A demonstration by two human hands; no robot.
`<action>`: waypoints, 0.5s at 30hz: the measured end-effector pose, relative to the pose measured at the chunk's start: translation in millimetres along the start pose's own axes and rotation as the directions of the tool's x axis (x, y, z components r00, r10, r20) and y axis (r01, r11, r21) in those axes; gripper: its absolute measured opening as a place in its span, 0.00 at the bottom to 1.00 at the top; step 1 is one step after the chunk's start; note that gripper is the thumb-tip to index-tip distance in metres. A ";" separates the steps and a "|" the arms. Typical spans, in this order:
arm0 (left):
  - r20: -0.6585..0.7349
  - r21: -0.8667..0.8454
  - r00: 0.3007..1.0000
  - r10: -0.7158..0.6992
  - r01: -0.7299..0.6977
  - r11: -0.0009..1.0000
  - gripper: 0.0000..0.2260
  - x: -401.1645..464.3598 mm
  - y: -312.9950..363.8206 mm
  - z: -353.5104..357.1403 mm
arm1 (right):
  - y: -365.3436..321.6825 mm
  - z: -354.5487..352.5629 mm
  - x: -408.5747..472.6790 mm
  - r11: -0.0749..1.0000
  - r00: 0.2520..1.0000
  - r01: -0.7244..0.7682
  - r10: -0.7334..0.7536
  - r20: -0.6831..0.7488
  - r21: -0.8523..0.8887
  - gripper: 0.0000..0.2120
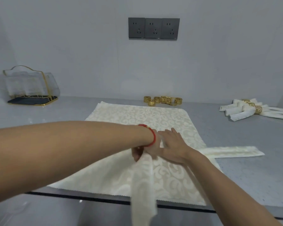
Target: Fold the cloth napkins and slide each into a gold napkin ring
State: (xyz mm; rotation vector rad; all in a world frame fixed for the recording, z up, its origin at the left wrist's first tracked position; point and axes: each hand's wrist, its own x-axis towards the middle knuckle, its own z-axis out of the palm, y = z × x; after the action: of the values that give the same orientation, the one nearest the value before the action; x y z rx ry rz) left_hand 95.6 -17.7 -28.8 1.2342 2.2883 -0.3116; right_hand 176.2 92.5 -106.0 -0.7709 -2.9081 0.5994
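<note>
A cream patterned napkin point(140, 118) lies spread flat on the grey counter. A second cream napkin, folded into a long strip point(232, 151), crosses it, one end lying to the right. My left hand point(142, 152), with a red bracelet at the wrist, grips the strip near its middle, and the other end hangs down over the counter's front edge point(144, 207). My right hand point(171, 144) rests flat with straight fingers on the cloth just right of the left hand. Several loose gold napkin rings point(162, 100) sit at the back by the wall.
Finished napkins in gold rings point(255, 110) lie at the far right. A gold wire holder with a dark base point(31, 88) stands at the back left. Dark wall sockets point(153, 28) are above. The counter's front edge point(88, 195) runs below the spread napkin.
</note>
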 end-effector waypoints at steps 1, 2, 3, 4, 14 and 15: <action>0.023 -0.113 1.000 0.020 -0.017 0.993 0.13 -3.7 -3.0 -6.7 | -2.4 -1.4 -2.3 1.000 1.000 -0.002 0.002 0.004 0.000 0.53; 0.059 -0.208 0.997 0.040 -0.027 0.978 0.14 -7.2 -7.7 -11.5 | -3.6 -2.4 -4.0 1.000 1.000 -0.009 0.009 0.009 0.011 0.53; 0.093 -0.287 0.994 0.064 -0.035 0.957 0.16 -10.1 -14.9 -13.6 | -5.2 -3.5 -5.3 0.999 1.000 -0.015 0.014 0.011 0.031 0.51; 0.117 -0.352 0.988 0.102 -0.055 0.934 0.17 -13.4 -22.9 -15.1 | -5.2 -3.9 -4.9 0.999 1.000 -0.018 0.017 0.012 0.049 0.50; -0.129 -0.309 0.916 0.379 -0.400 0.863 0.07 2.0 -54.9 -11.4 | 4.3 -27.4 -11.0 0.897 0.984 -0.066 -0.013 0.176 0.436 0.27; -0.142 -0.281 0.915 0.378 -0.404 0.871 0.06 4.6 -55.0 -12.0 | 5.8 -31.4 -11.8 0.883 0.983 -0.032 -0.056 0.173 0.468 0.22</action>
State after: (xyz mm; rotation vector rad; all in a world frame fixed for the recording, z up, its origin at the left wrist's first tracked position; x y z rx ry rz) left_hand 44.0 -40.1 -23.5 1.5214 1.9871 0.2380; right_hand 194.5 102.4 -78.9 -0.6546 -2.7223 1.3731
